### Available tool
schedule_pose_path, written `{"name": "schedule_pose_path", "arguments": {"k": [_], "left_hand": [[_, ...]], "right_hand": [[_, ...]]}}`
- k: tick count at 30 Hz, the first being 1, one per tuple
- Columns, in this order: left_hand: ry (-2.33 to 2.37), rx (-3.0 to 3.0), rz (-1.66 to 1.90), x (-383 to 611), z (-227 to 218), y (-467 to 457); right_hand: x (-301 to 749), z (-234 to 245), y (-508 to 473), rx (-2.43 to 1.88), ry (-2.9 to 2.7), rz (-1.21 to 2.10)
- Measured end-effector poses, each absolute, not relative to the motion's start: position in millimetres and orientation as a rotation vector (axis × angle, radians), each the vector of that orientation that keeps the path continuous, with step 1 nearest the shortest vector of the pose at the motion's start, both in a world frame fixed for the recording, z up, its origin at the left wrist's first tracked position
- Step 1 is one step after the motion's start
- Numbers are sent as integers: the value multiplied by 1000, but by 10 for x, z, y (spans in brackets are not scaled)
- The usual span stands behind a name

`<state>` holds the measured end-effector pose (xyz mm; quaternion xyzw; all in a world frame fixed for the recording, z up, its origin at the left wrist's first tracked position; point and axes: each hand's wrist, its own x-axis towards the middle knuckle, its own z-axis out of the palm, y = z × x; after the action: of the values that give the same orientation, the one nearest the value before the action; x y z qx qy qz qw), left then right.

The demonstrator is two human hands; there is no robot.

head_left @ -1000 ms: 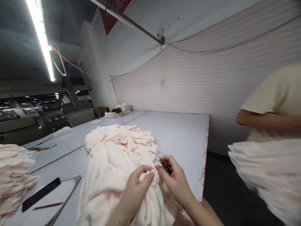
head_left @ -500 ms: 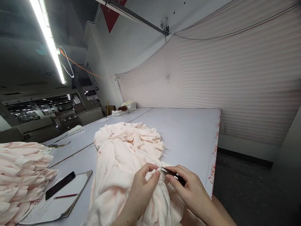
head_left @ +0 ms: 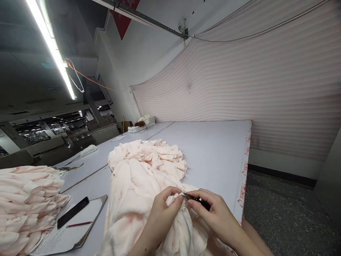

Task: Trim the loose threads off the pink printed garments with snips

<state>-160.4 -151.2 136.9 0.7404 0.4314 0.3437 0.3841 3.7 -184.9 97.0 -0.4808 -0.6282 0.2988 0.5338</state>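
A heap of pale pink, soft fabric (head_left: pixel 133 181) with ruffled edges lies bunched at the front of the table. My left hand (head_left: pixel 165 209) is closed, pinching a gathered bit of this fabric between thumb and fingers. In my right hand (head_left: pixel 209 209) is a pair of small dark thread snips (head_left: pixel 199 201), gripped between thumb and fingers. The tips of the snips meet the fabric right beside my left fingertips. What exactly lies between the blades is too small to tell.
To the left is a stack of folded pale pink fabric (head_left: pixel 23 206). A black phone (head_left: pixel 73 212) and a red pencil (head_left: pixel 79 224) rest on a written notebook (head_left: pixel 87 213). White cloth piles (head_left: pixel 137 129) stand at the back of the grey table (head_left: pixel 213 149). Its right edge drops to a dark floor.
The view has shifted slightly, so table and notebook appear a little to the right. Both hands stay at the same spot on the fabric; the blades of the snips look closer together.
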Motion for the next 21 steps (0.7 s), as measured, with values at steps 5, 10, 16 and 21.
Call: {"name": "schedule_pose_path", "arguments": {"k": [5, 10, 16, 21], "left_hand": [[1120, 1862, 841, -1567, 1395, -1507], [1109, 1867, 843, -1547, 1408, -1499], [1108, 1856, 825, -1526, 1390, -1503], [1144, 2014, 793, -1551, 1455, -1510]], "right_hand": [[46, 965, -1852, -1172, -1505, 690], [41, 951, -1839, -1186, -1501, 649], [17, 926, -1806, -1145, -1430, 697], [-11, 863, -1734, -1083, -1281, 835]]}}
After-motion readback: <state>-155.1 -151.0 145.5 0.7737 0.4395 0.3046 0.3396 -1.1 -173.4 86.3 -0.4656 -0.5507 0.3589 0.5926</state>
